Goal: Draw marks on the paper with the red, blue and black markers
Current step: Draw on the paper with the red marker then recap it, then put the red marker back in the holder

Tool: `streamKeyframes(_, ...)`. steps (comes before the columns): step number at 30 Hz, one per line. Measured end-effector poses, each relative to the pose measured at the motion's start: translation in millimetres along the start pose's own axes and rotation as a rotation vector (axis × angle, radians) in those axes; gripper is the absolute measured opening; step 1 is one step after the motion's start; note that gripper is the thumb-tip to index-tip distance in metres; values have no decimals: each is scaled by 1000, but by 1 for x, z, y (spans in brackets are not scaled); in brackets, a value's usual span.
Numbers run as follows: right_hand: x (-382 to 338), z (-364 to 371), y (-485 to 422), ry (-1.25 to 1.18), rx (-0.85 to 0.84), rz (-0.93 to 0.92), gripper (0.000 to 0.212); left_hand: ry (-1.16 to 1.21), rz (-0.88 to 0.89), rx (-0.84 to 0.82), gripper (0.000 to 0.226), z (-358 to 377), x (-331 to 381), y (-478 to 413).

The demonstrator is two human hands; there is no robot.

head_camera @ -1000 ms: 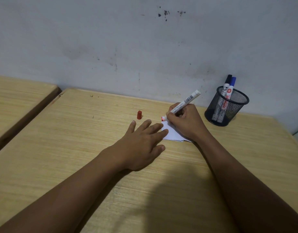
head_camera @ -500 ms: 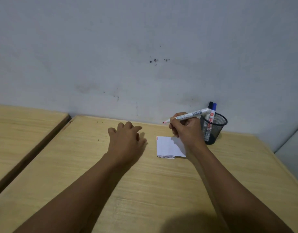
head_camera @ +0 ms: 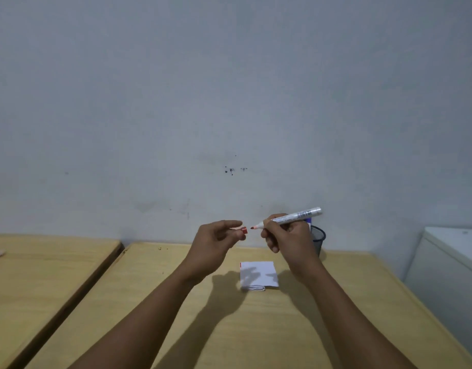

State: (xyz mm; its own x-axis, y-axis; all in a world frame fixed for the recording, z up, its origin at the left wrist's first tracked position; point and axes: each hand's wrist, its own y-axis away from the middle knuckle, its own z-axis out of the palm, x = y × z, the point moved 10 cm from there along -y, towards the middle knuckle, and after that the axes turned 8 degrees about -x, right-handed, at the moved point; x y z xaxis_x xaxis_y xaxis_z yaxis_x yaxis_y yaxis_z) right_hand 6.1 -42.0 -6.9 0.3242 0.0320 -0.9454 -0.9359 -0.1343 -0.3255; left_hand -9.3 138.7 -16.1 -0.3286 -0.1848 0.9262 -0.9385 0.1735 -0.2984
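Just above the desk [head_camera: 176, 302], centre of frame, both hands were raised. Right hand [head_camera: 288, 237] was closed around the barrel of the red marker [head_camera: 290, 217], bare red tip pointing frame-left, tail end angled up to the right. Left hand [head_camera: 212, 239] pinched the small red cap [head_camera: 244, 230] between thumb and fingertips, other fingers loosely curled; cap and tip sat close, not touching, roughly in line.

Paper [head_camera: 259, 274], a small folded white piece, lay flat on the desk below the hands, lower centre, with a short red mark at its upper left corner. Mesh pen holder [head_camera: 318, 239] stood behind the right hand by the wall; a sliver of blue marker [head_camera: 308, 221] showed above it. Black marker not visible, hidden by the hand.

Judgement: capping the red marker looked to be the step in hand; blue and black marks not yet made.

Risks noted:
- Cap held only by fingertips, so a misaligned push could flick it loose onto the desk
- Tip missing the cap opening would ink the left fingers
- Paper lay unweighted; a wrist brushing it could shift it
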Motion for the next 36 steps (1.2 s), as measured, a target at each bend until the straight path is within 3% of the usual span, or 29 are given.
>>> streamKeyframes(6,-64,2,23,16,-74,-81,15,20,139,-79,18,25,66,13)
streamKeyframes(10,-86,-9,35,61,-89,-62,17,-186,216,-129,19,36,100,16)
streamKeyframes(16,-94,-28,45,6,-14,-20,23,-625,433,92,19,51,145,25)
streamKeyframes(18,-91,-37,45,-21,35,19,26,-686,423,146,21,56,145,20)
streamKeyframes(21,-88,-82,46,206,309,10,33,-772,347,167,24,59,146,2)
streamKeyframes(23,-99,-107,48,478,445,-121,22,-877,344,144,25,66,150,-11)
streamKeyframes(26,-93,-100,32,818,260,-239,36,-1001,388,49,27,91,154,-28)
streamKeyframes(28,-85,-105,21,895,227,-262,30,-998,424,-18,27,111,155,-39)
streamKeyframes(32,-64,-132,-4,769,247,-238,13,-806,452,-24,33,126,151,-68)
streamKeyframes(36,-22,-163,-31,583,276,-88,12,-934,319,-74,34,142,107,-117)
